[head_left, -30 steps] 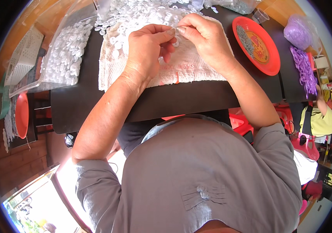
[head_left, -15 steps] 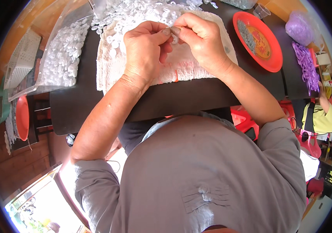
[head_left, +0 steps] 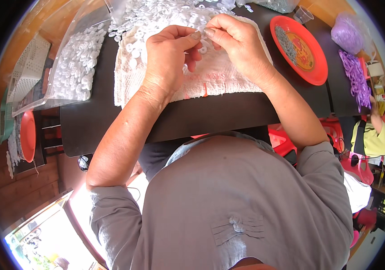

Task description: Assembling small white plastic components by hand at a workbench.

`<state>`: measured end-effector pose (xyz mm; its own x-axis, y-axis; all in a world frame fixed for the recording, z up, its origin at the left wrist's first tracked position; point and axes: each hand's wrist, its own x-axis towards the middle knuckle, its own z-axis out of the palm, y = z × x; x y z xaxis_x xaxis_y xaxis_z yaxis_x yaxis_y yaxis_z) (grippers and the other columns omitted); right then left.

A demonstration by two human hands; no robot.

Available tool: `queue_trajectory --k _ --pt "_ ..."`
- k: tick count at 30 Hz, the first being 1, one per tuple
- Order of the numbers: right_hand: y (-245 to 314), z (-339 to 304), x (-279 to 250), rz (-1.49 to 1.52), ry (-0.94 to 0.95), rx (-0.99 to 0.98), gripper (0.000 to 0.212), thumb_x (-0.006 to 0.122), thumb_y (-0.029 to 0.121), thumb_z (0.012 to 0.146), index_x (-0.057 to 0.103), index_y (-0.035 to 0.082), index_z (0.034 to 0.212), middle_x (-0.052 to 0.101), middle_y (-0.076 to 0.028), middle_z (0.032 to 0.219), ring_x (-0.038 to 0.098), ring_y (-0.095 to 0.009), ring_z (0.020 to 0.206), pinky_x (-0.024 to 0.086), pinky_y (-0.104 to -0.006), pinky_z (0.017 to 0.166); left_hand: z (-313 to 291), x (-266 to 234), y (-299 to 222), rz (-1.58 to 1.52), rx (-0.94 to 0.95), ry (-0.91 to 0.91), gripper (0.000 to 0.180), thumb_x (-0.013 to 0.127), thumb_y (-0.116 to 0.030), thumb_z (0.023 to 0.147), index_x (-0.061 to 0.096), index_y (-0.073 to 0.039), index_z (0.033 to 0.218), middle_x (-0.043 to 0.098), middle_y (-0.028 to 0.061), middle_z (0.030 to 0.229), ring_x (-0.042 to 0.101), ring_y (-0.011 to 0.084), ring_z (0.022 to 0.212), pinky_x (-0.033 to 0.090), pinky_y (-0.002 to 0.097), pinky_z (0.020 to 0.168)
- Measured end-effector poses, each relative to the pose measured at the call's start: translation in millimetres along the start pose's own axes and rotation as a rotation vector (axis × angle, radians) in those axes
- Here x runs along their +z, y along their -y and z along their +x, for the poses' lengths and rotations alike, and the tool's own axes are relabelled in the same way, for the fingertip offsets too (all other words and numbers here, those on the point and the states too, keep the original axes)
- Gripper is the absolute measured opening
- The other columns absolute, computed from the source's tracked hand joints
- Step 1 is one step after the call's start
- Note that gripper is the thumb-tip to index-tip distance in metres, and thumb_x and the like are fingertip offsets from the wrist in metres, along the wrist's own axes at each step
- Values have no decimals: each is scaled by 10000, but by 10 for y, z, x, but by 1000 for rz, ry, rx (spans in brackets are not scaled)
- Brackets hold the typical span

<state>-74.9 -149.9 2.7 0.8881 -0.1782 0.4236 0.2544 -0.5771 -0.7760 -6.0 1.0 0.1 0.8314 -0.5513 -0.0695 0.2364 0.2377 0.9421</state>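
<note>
My left hand (head_left: 169, 56) and my right hand (head_left: 237, 42) are raised over a white towel (head_left: 156, 92) on the dark table. Each has its thumb pressed against a finger in a pinch. A narrow gap lies between the two sets of fingertips. Whatever is pinched in either hand is too small to make out. Just beyond my hands spreads a loose heap of small white plastic pieces (head_left: 167, 15), each with a hole or slot. Some of these pieces lie on the towel beside my left hand.
At the right, a red oval plate (head_left: 320, 67) holds small grey metal pieces (head_left: 284, 42). Behind it stands a clear cup (head_left: 303, 14). Purple strips (head_left: 356, 81) and a purple bag (head_left: 347, 32) lie farther right. A clear bin (head_left: 44, 96) holds more white pieces (head_left: 77, 63) at left.
My fingertips were together half a second ago and are now slightly apart. My right hand has shifted a little to the right.
</note>
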Motion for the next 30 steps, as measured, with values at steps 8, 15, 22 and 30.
queue_trajectory --k 8,15,22,30 --pt "-72 -34 33 18 55 55 92 570 67 924 611 -16 921 588 -17 744 547 -77 679 455 -233 636 -18 15 -2 212 36 10 85 624 -43 875 625 40 890 620 68 710 531 93 534 393 228 417" --pt "-48 -9 67 193 34 73 99 580 85 926 623 -3 911 579 0 722 528 -69 666 431 -225 620 25 -11 15 63 72 -7 81 613 -41 879 615 39 878 611 69 708 531 106 525 392 240 411" --pt "-161 308 -117 -290 -53 -71 160 621 180 899 639 25 864 598 -30 674 518 -112 589 415 -281 572 129 -235 -167 -98 127 -204 87 605 -38 878 606 47 896 616 111 742 554 163 560 409 279 442" --pt "-495 908 -28 -775 121 -7 121 693 73 742 686 75 863 660 -139 837 662 -322 791 505 -411 671 146 -260 -205 -149 78 -219 73 596 -25 867 607 46 854 611 114 729 549 170 557 407 288 456"
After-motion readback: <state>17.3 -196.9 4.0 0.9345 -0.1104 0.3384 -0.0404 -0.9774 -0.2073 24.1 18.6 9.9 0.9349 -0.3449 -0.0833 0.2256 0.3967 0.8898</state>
